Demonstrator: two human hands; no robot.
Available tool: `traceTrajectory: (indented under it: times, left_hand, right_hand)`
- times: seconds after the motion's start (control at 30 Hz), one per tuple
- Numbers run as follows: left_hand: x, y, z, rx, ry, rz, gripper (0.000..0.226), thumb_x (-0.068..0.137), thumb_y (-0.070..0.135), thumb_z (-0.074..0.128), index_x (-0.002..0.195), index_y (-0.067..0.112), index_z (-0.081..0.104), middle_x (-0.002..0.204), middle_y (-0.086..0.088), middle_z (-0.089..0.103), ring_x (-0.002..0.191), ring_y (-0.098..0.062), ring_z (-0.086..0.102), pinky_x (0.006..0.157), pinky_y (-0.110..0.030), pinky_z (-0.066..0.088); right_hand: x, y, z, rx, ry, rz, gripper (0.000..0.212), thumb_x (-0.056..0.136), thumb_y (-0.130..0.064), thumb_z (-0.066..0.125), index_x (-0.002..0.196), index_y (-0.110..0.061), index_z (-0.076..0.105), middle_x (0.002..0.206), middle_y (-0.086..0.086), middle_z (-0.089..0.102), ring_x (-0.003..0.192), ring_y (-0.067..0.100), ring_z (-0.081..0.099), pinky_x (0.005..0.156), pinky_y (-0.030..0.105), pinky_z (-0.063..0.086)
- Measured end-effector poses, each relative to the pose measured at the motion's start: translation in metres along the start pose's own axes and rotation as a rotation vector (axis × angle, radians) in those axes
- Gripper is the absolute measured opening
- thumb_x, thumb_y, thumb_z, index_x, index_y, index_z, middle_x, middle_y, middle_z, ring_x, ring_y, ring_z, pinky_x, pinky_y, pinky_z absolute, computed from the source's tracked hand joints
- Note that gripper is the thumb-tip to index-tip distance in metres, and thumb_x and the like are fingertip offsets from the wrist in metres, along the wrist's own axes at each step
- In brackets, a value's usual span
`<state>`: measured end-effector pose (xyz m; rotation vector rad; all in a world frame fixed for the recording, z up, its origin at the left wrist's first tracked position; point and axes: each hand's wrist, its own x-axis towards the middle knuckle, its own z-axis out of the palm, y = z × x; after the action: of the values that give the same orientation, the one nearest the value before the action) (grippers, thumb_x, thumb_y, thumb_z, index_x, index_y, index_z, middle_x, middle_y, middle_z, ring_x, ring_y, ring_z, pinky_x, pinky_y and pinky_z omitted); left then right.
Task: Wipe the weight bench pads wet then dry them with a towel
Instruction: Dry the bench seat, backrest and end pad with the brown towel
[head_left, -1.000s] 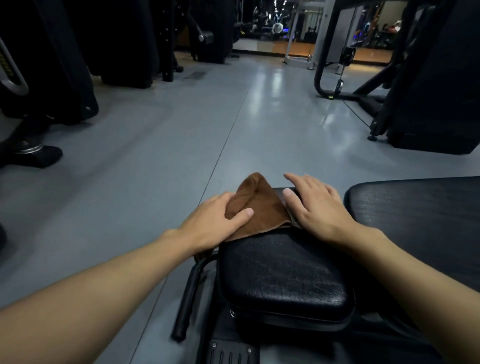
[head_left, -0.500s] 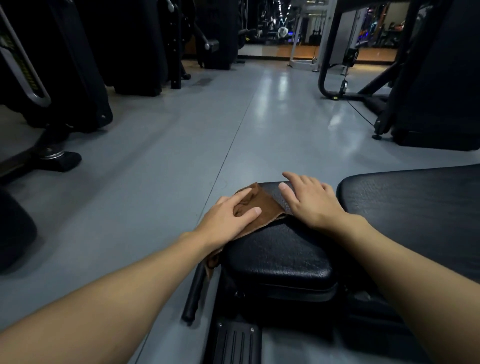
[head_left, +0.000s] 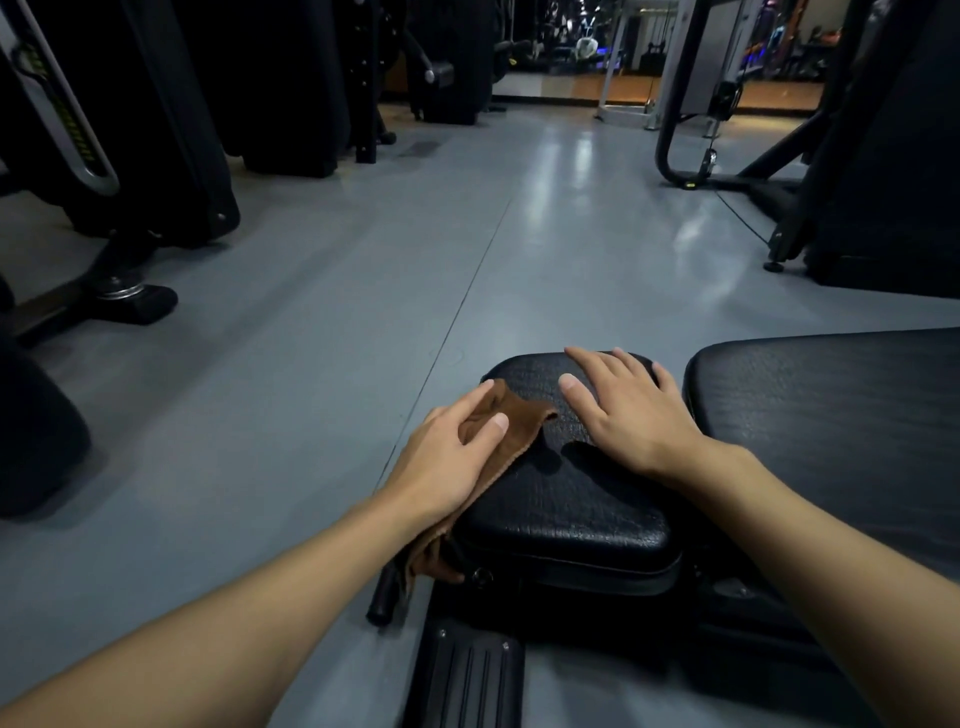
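Note:
A small black seat pad of the weight bench lies in front of me, with the longer black back pad to its right. A brown towel is spread over the seat pad's left edge and hangs down its near left side. My left hand presses flat on the towel with straight fingers. Flat on the bare far right part of the seat pad rests my right hand, fingers spread, apart from the towel.
The bench frame with a ribbed black foot plate and a black handle sits below the seat pad. Dark gym machines stand at left and a machine frame at right, on a grey floor.
My left hand has dragged the towel toward me and to the left across the seat pad, uncovering its far end. My right hand stayed on the pad.

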<state>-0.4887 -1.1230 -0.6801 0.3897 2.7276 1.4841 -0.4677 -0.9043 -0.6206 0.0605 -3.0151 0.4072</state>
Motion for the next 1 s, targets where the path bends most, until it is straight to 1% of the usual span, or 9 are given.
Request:
traceTrajectory:
  times: [0.2,0.3,0.37,0.43,0.57,0.67,0.73,0.87,1.0]
  left_hand:
    - [0.063,0.012,0.002,0.085,-0.089,0.027,0.058,0.090,0.062,0.047,0.145,0.044,0.043,0.144,0.016,0.053,0.132,-0.007,0.049,0.113,-0.030,0.035]
    - [0.079,0.016,0.003,0.102,-0.100,-0.001,0.062,0.086,0.069,0.042,0.144,0.047,0.042,0.143,0.007,0.052,0.132,-0.013,0.049,0.113,-0.036,0.036]
    - [0.069,0.017,0.001,0.108,-0.102,-0.009,0.053,0.090,0.065,0.044,0.141,0.051,0.039,0.135,0.005,0.046,0.124,-0.015,0.050,0.107,-0.032,0.036]
    - [0.049,0.013,-0.001,0.120,-0.116,0.017,0.049,0.093,0.061,0.047,0.140,0.054,0.036,0.130,0.008,0.040,0.117,-0.013,0.051,0.101,-0.030,0.036]
    - [0.007,0.008,-0.009,0.081,-0.119,0.021,0.050,0.094,0.063,0.044,0.143,0.054,0.036,0.129,0.010,0.038,0.121,-0.012,0.049,0.109,-0.036,0.038]
    - [-0.027,0.006,-0.008,0.088,-0.080,0.094,0.054,0.093,0.063,0.037,0.144,0.046,0.042,0.135,0.007,0.034,0.129,-0.014,0.044,0.114,-0.037,0.033]
    - [-0.049,0.005,-0.009,0.134,-0.052,0.164,0.056,0.093,0.060,0.032,0.145,0.043,0.043,0.140,0.004,0.032,0.132,-0.017,0.039,0.116,-0.037,0.031]
    - [-0.078,0.006,-0.017,0.314,-0.124,0.343,0.065,0.088,0.041,0.026,0.153,0.046,0.023,0.151,0.001,0.026,0.126,-0.023,0.032,0.113,-0.039,0.029]
    - [-0.081,0.003,-0.031,0.354,-0.264,0.407,0.067,0.084,0.037,0.034,0.148,0.045,0.016,0.164,0.008,0.004,0.141,-0.021,0.016,0.117,-0.044,0.025]
  right_hand:
    - [0.002,0.001,0.001,-0.016,0.030,0.001,0.061,0.098,-0.059,0.012,0.152,-0.035,0.027,0.154,-0.009,0.036,0.148,0.015,0.018,0.120,0.049,0.010]
    - [0.002,0.002,-0.001,0.045,0.051,-0.005,0.074,0.090,-0.066,0.000,0.151,-0.035,0.030,0.150,-0.010,0.041,0.145,0.012,0.023,0.119,0.047,0.012]
    - [0.002,0.003,-0.002,0.083,0.055,-0.002,0.081,0.086,-0.067,-0.004,0.150,-0.034,0.031,0.149,-0.010,0.042,0.144,0.011,0.025,0.120,0.047,0.012]
    - [0.002,0.003,-0.002,0.116,0.054,0.016,0.072,0.093,-0.063,0.003,0.150,-0.031,0.033,0.149,-0.008,0.043,0.144,0.011,0.026,0.120,0.047,0.012]
    - [-0.004,-0.003,-0.006,0.167,0.078,0.034,0.054,0.103,-0.049,0.016,0.146,-0.025,0.040,0.147,-0.003,0.047,0.141,0.014,0.033,0.119,0.045,0.015]
    - [-0.011,-0.006,-0.010,0.205,0.127,0.021,0.047,0.107,-0.041,0.020,0.133,-0.016,0.050,0.135,0.004,0.057,0.131,0.022,0.043,0.112,0.043,0.022]
    - [-0.017,-0.008,-0.011,0.228,0.117,0.016,0.048,0.107,-0.041,0.020,0.137,-0.018,0.049,0.137,0.003,0.056,0.133,0.020,0.042,0.116,0.047,0.021]
    - [-0.030,-0.010,-0.010,0.284,0.099,-0.003,0.048,0.107,-0.040,0.019,0.142,-0.020,0.045,0.141,0.001,0.053,0.136,0.017,0.039,0.120,0.050,0.013]
    - [-0.034,-0.012,-0.011,0.292,0.098,0.005,0.048,0.108,-0.039,0.018,0.143,-0.019,0.044,0.141,0.001,0.054,0.136,0.017,0.040,0.120,0.049,0.012]
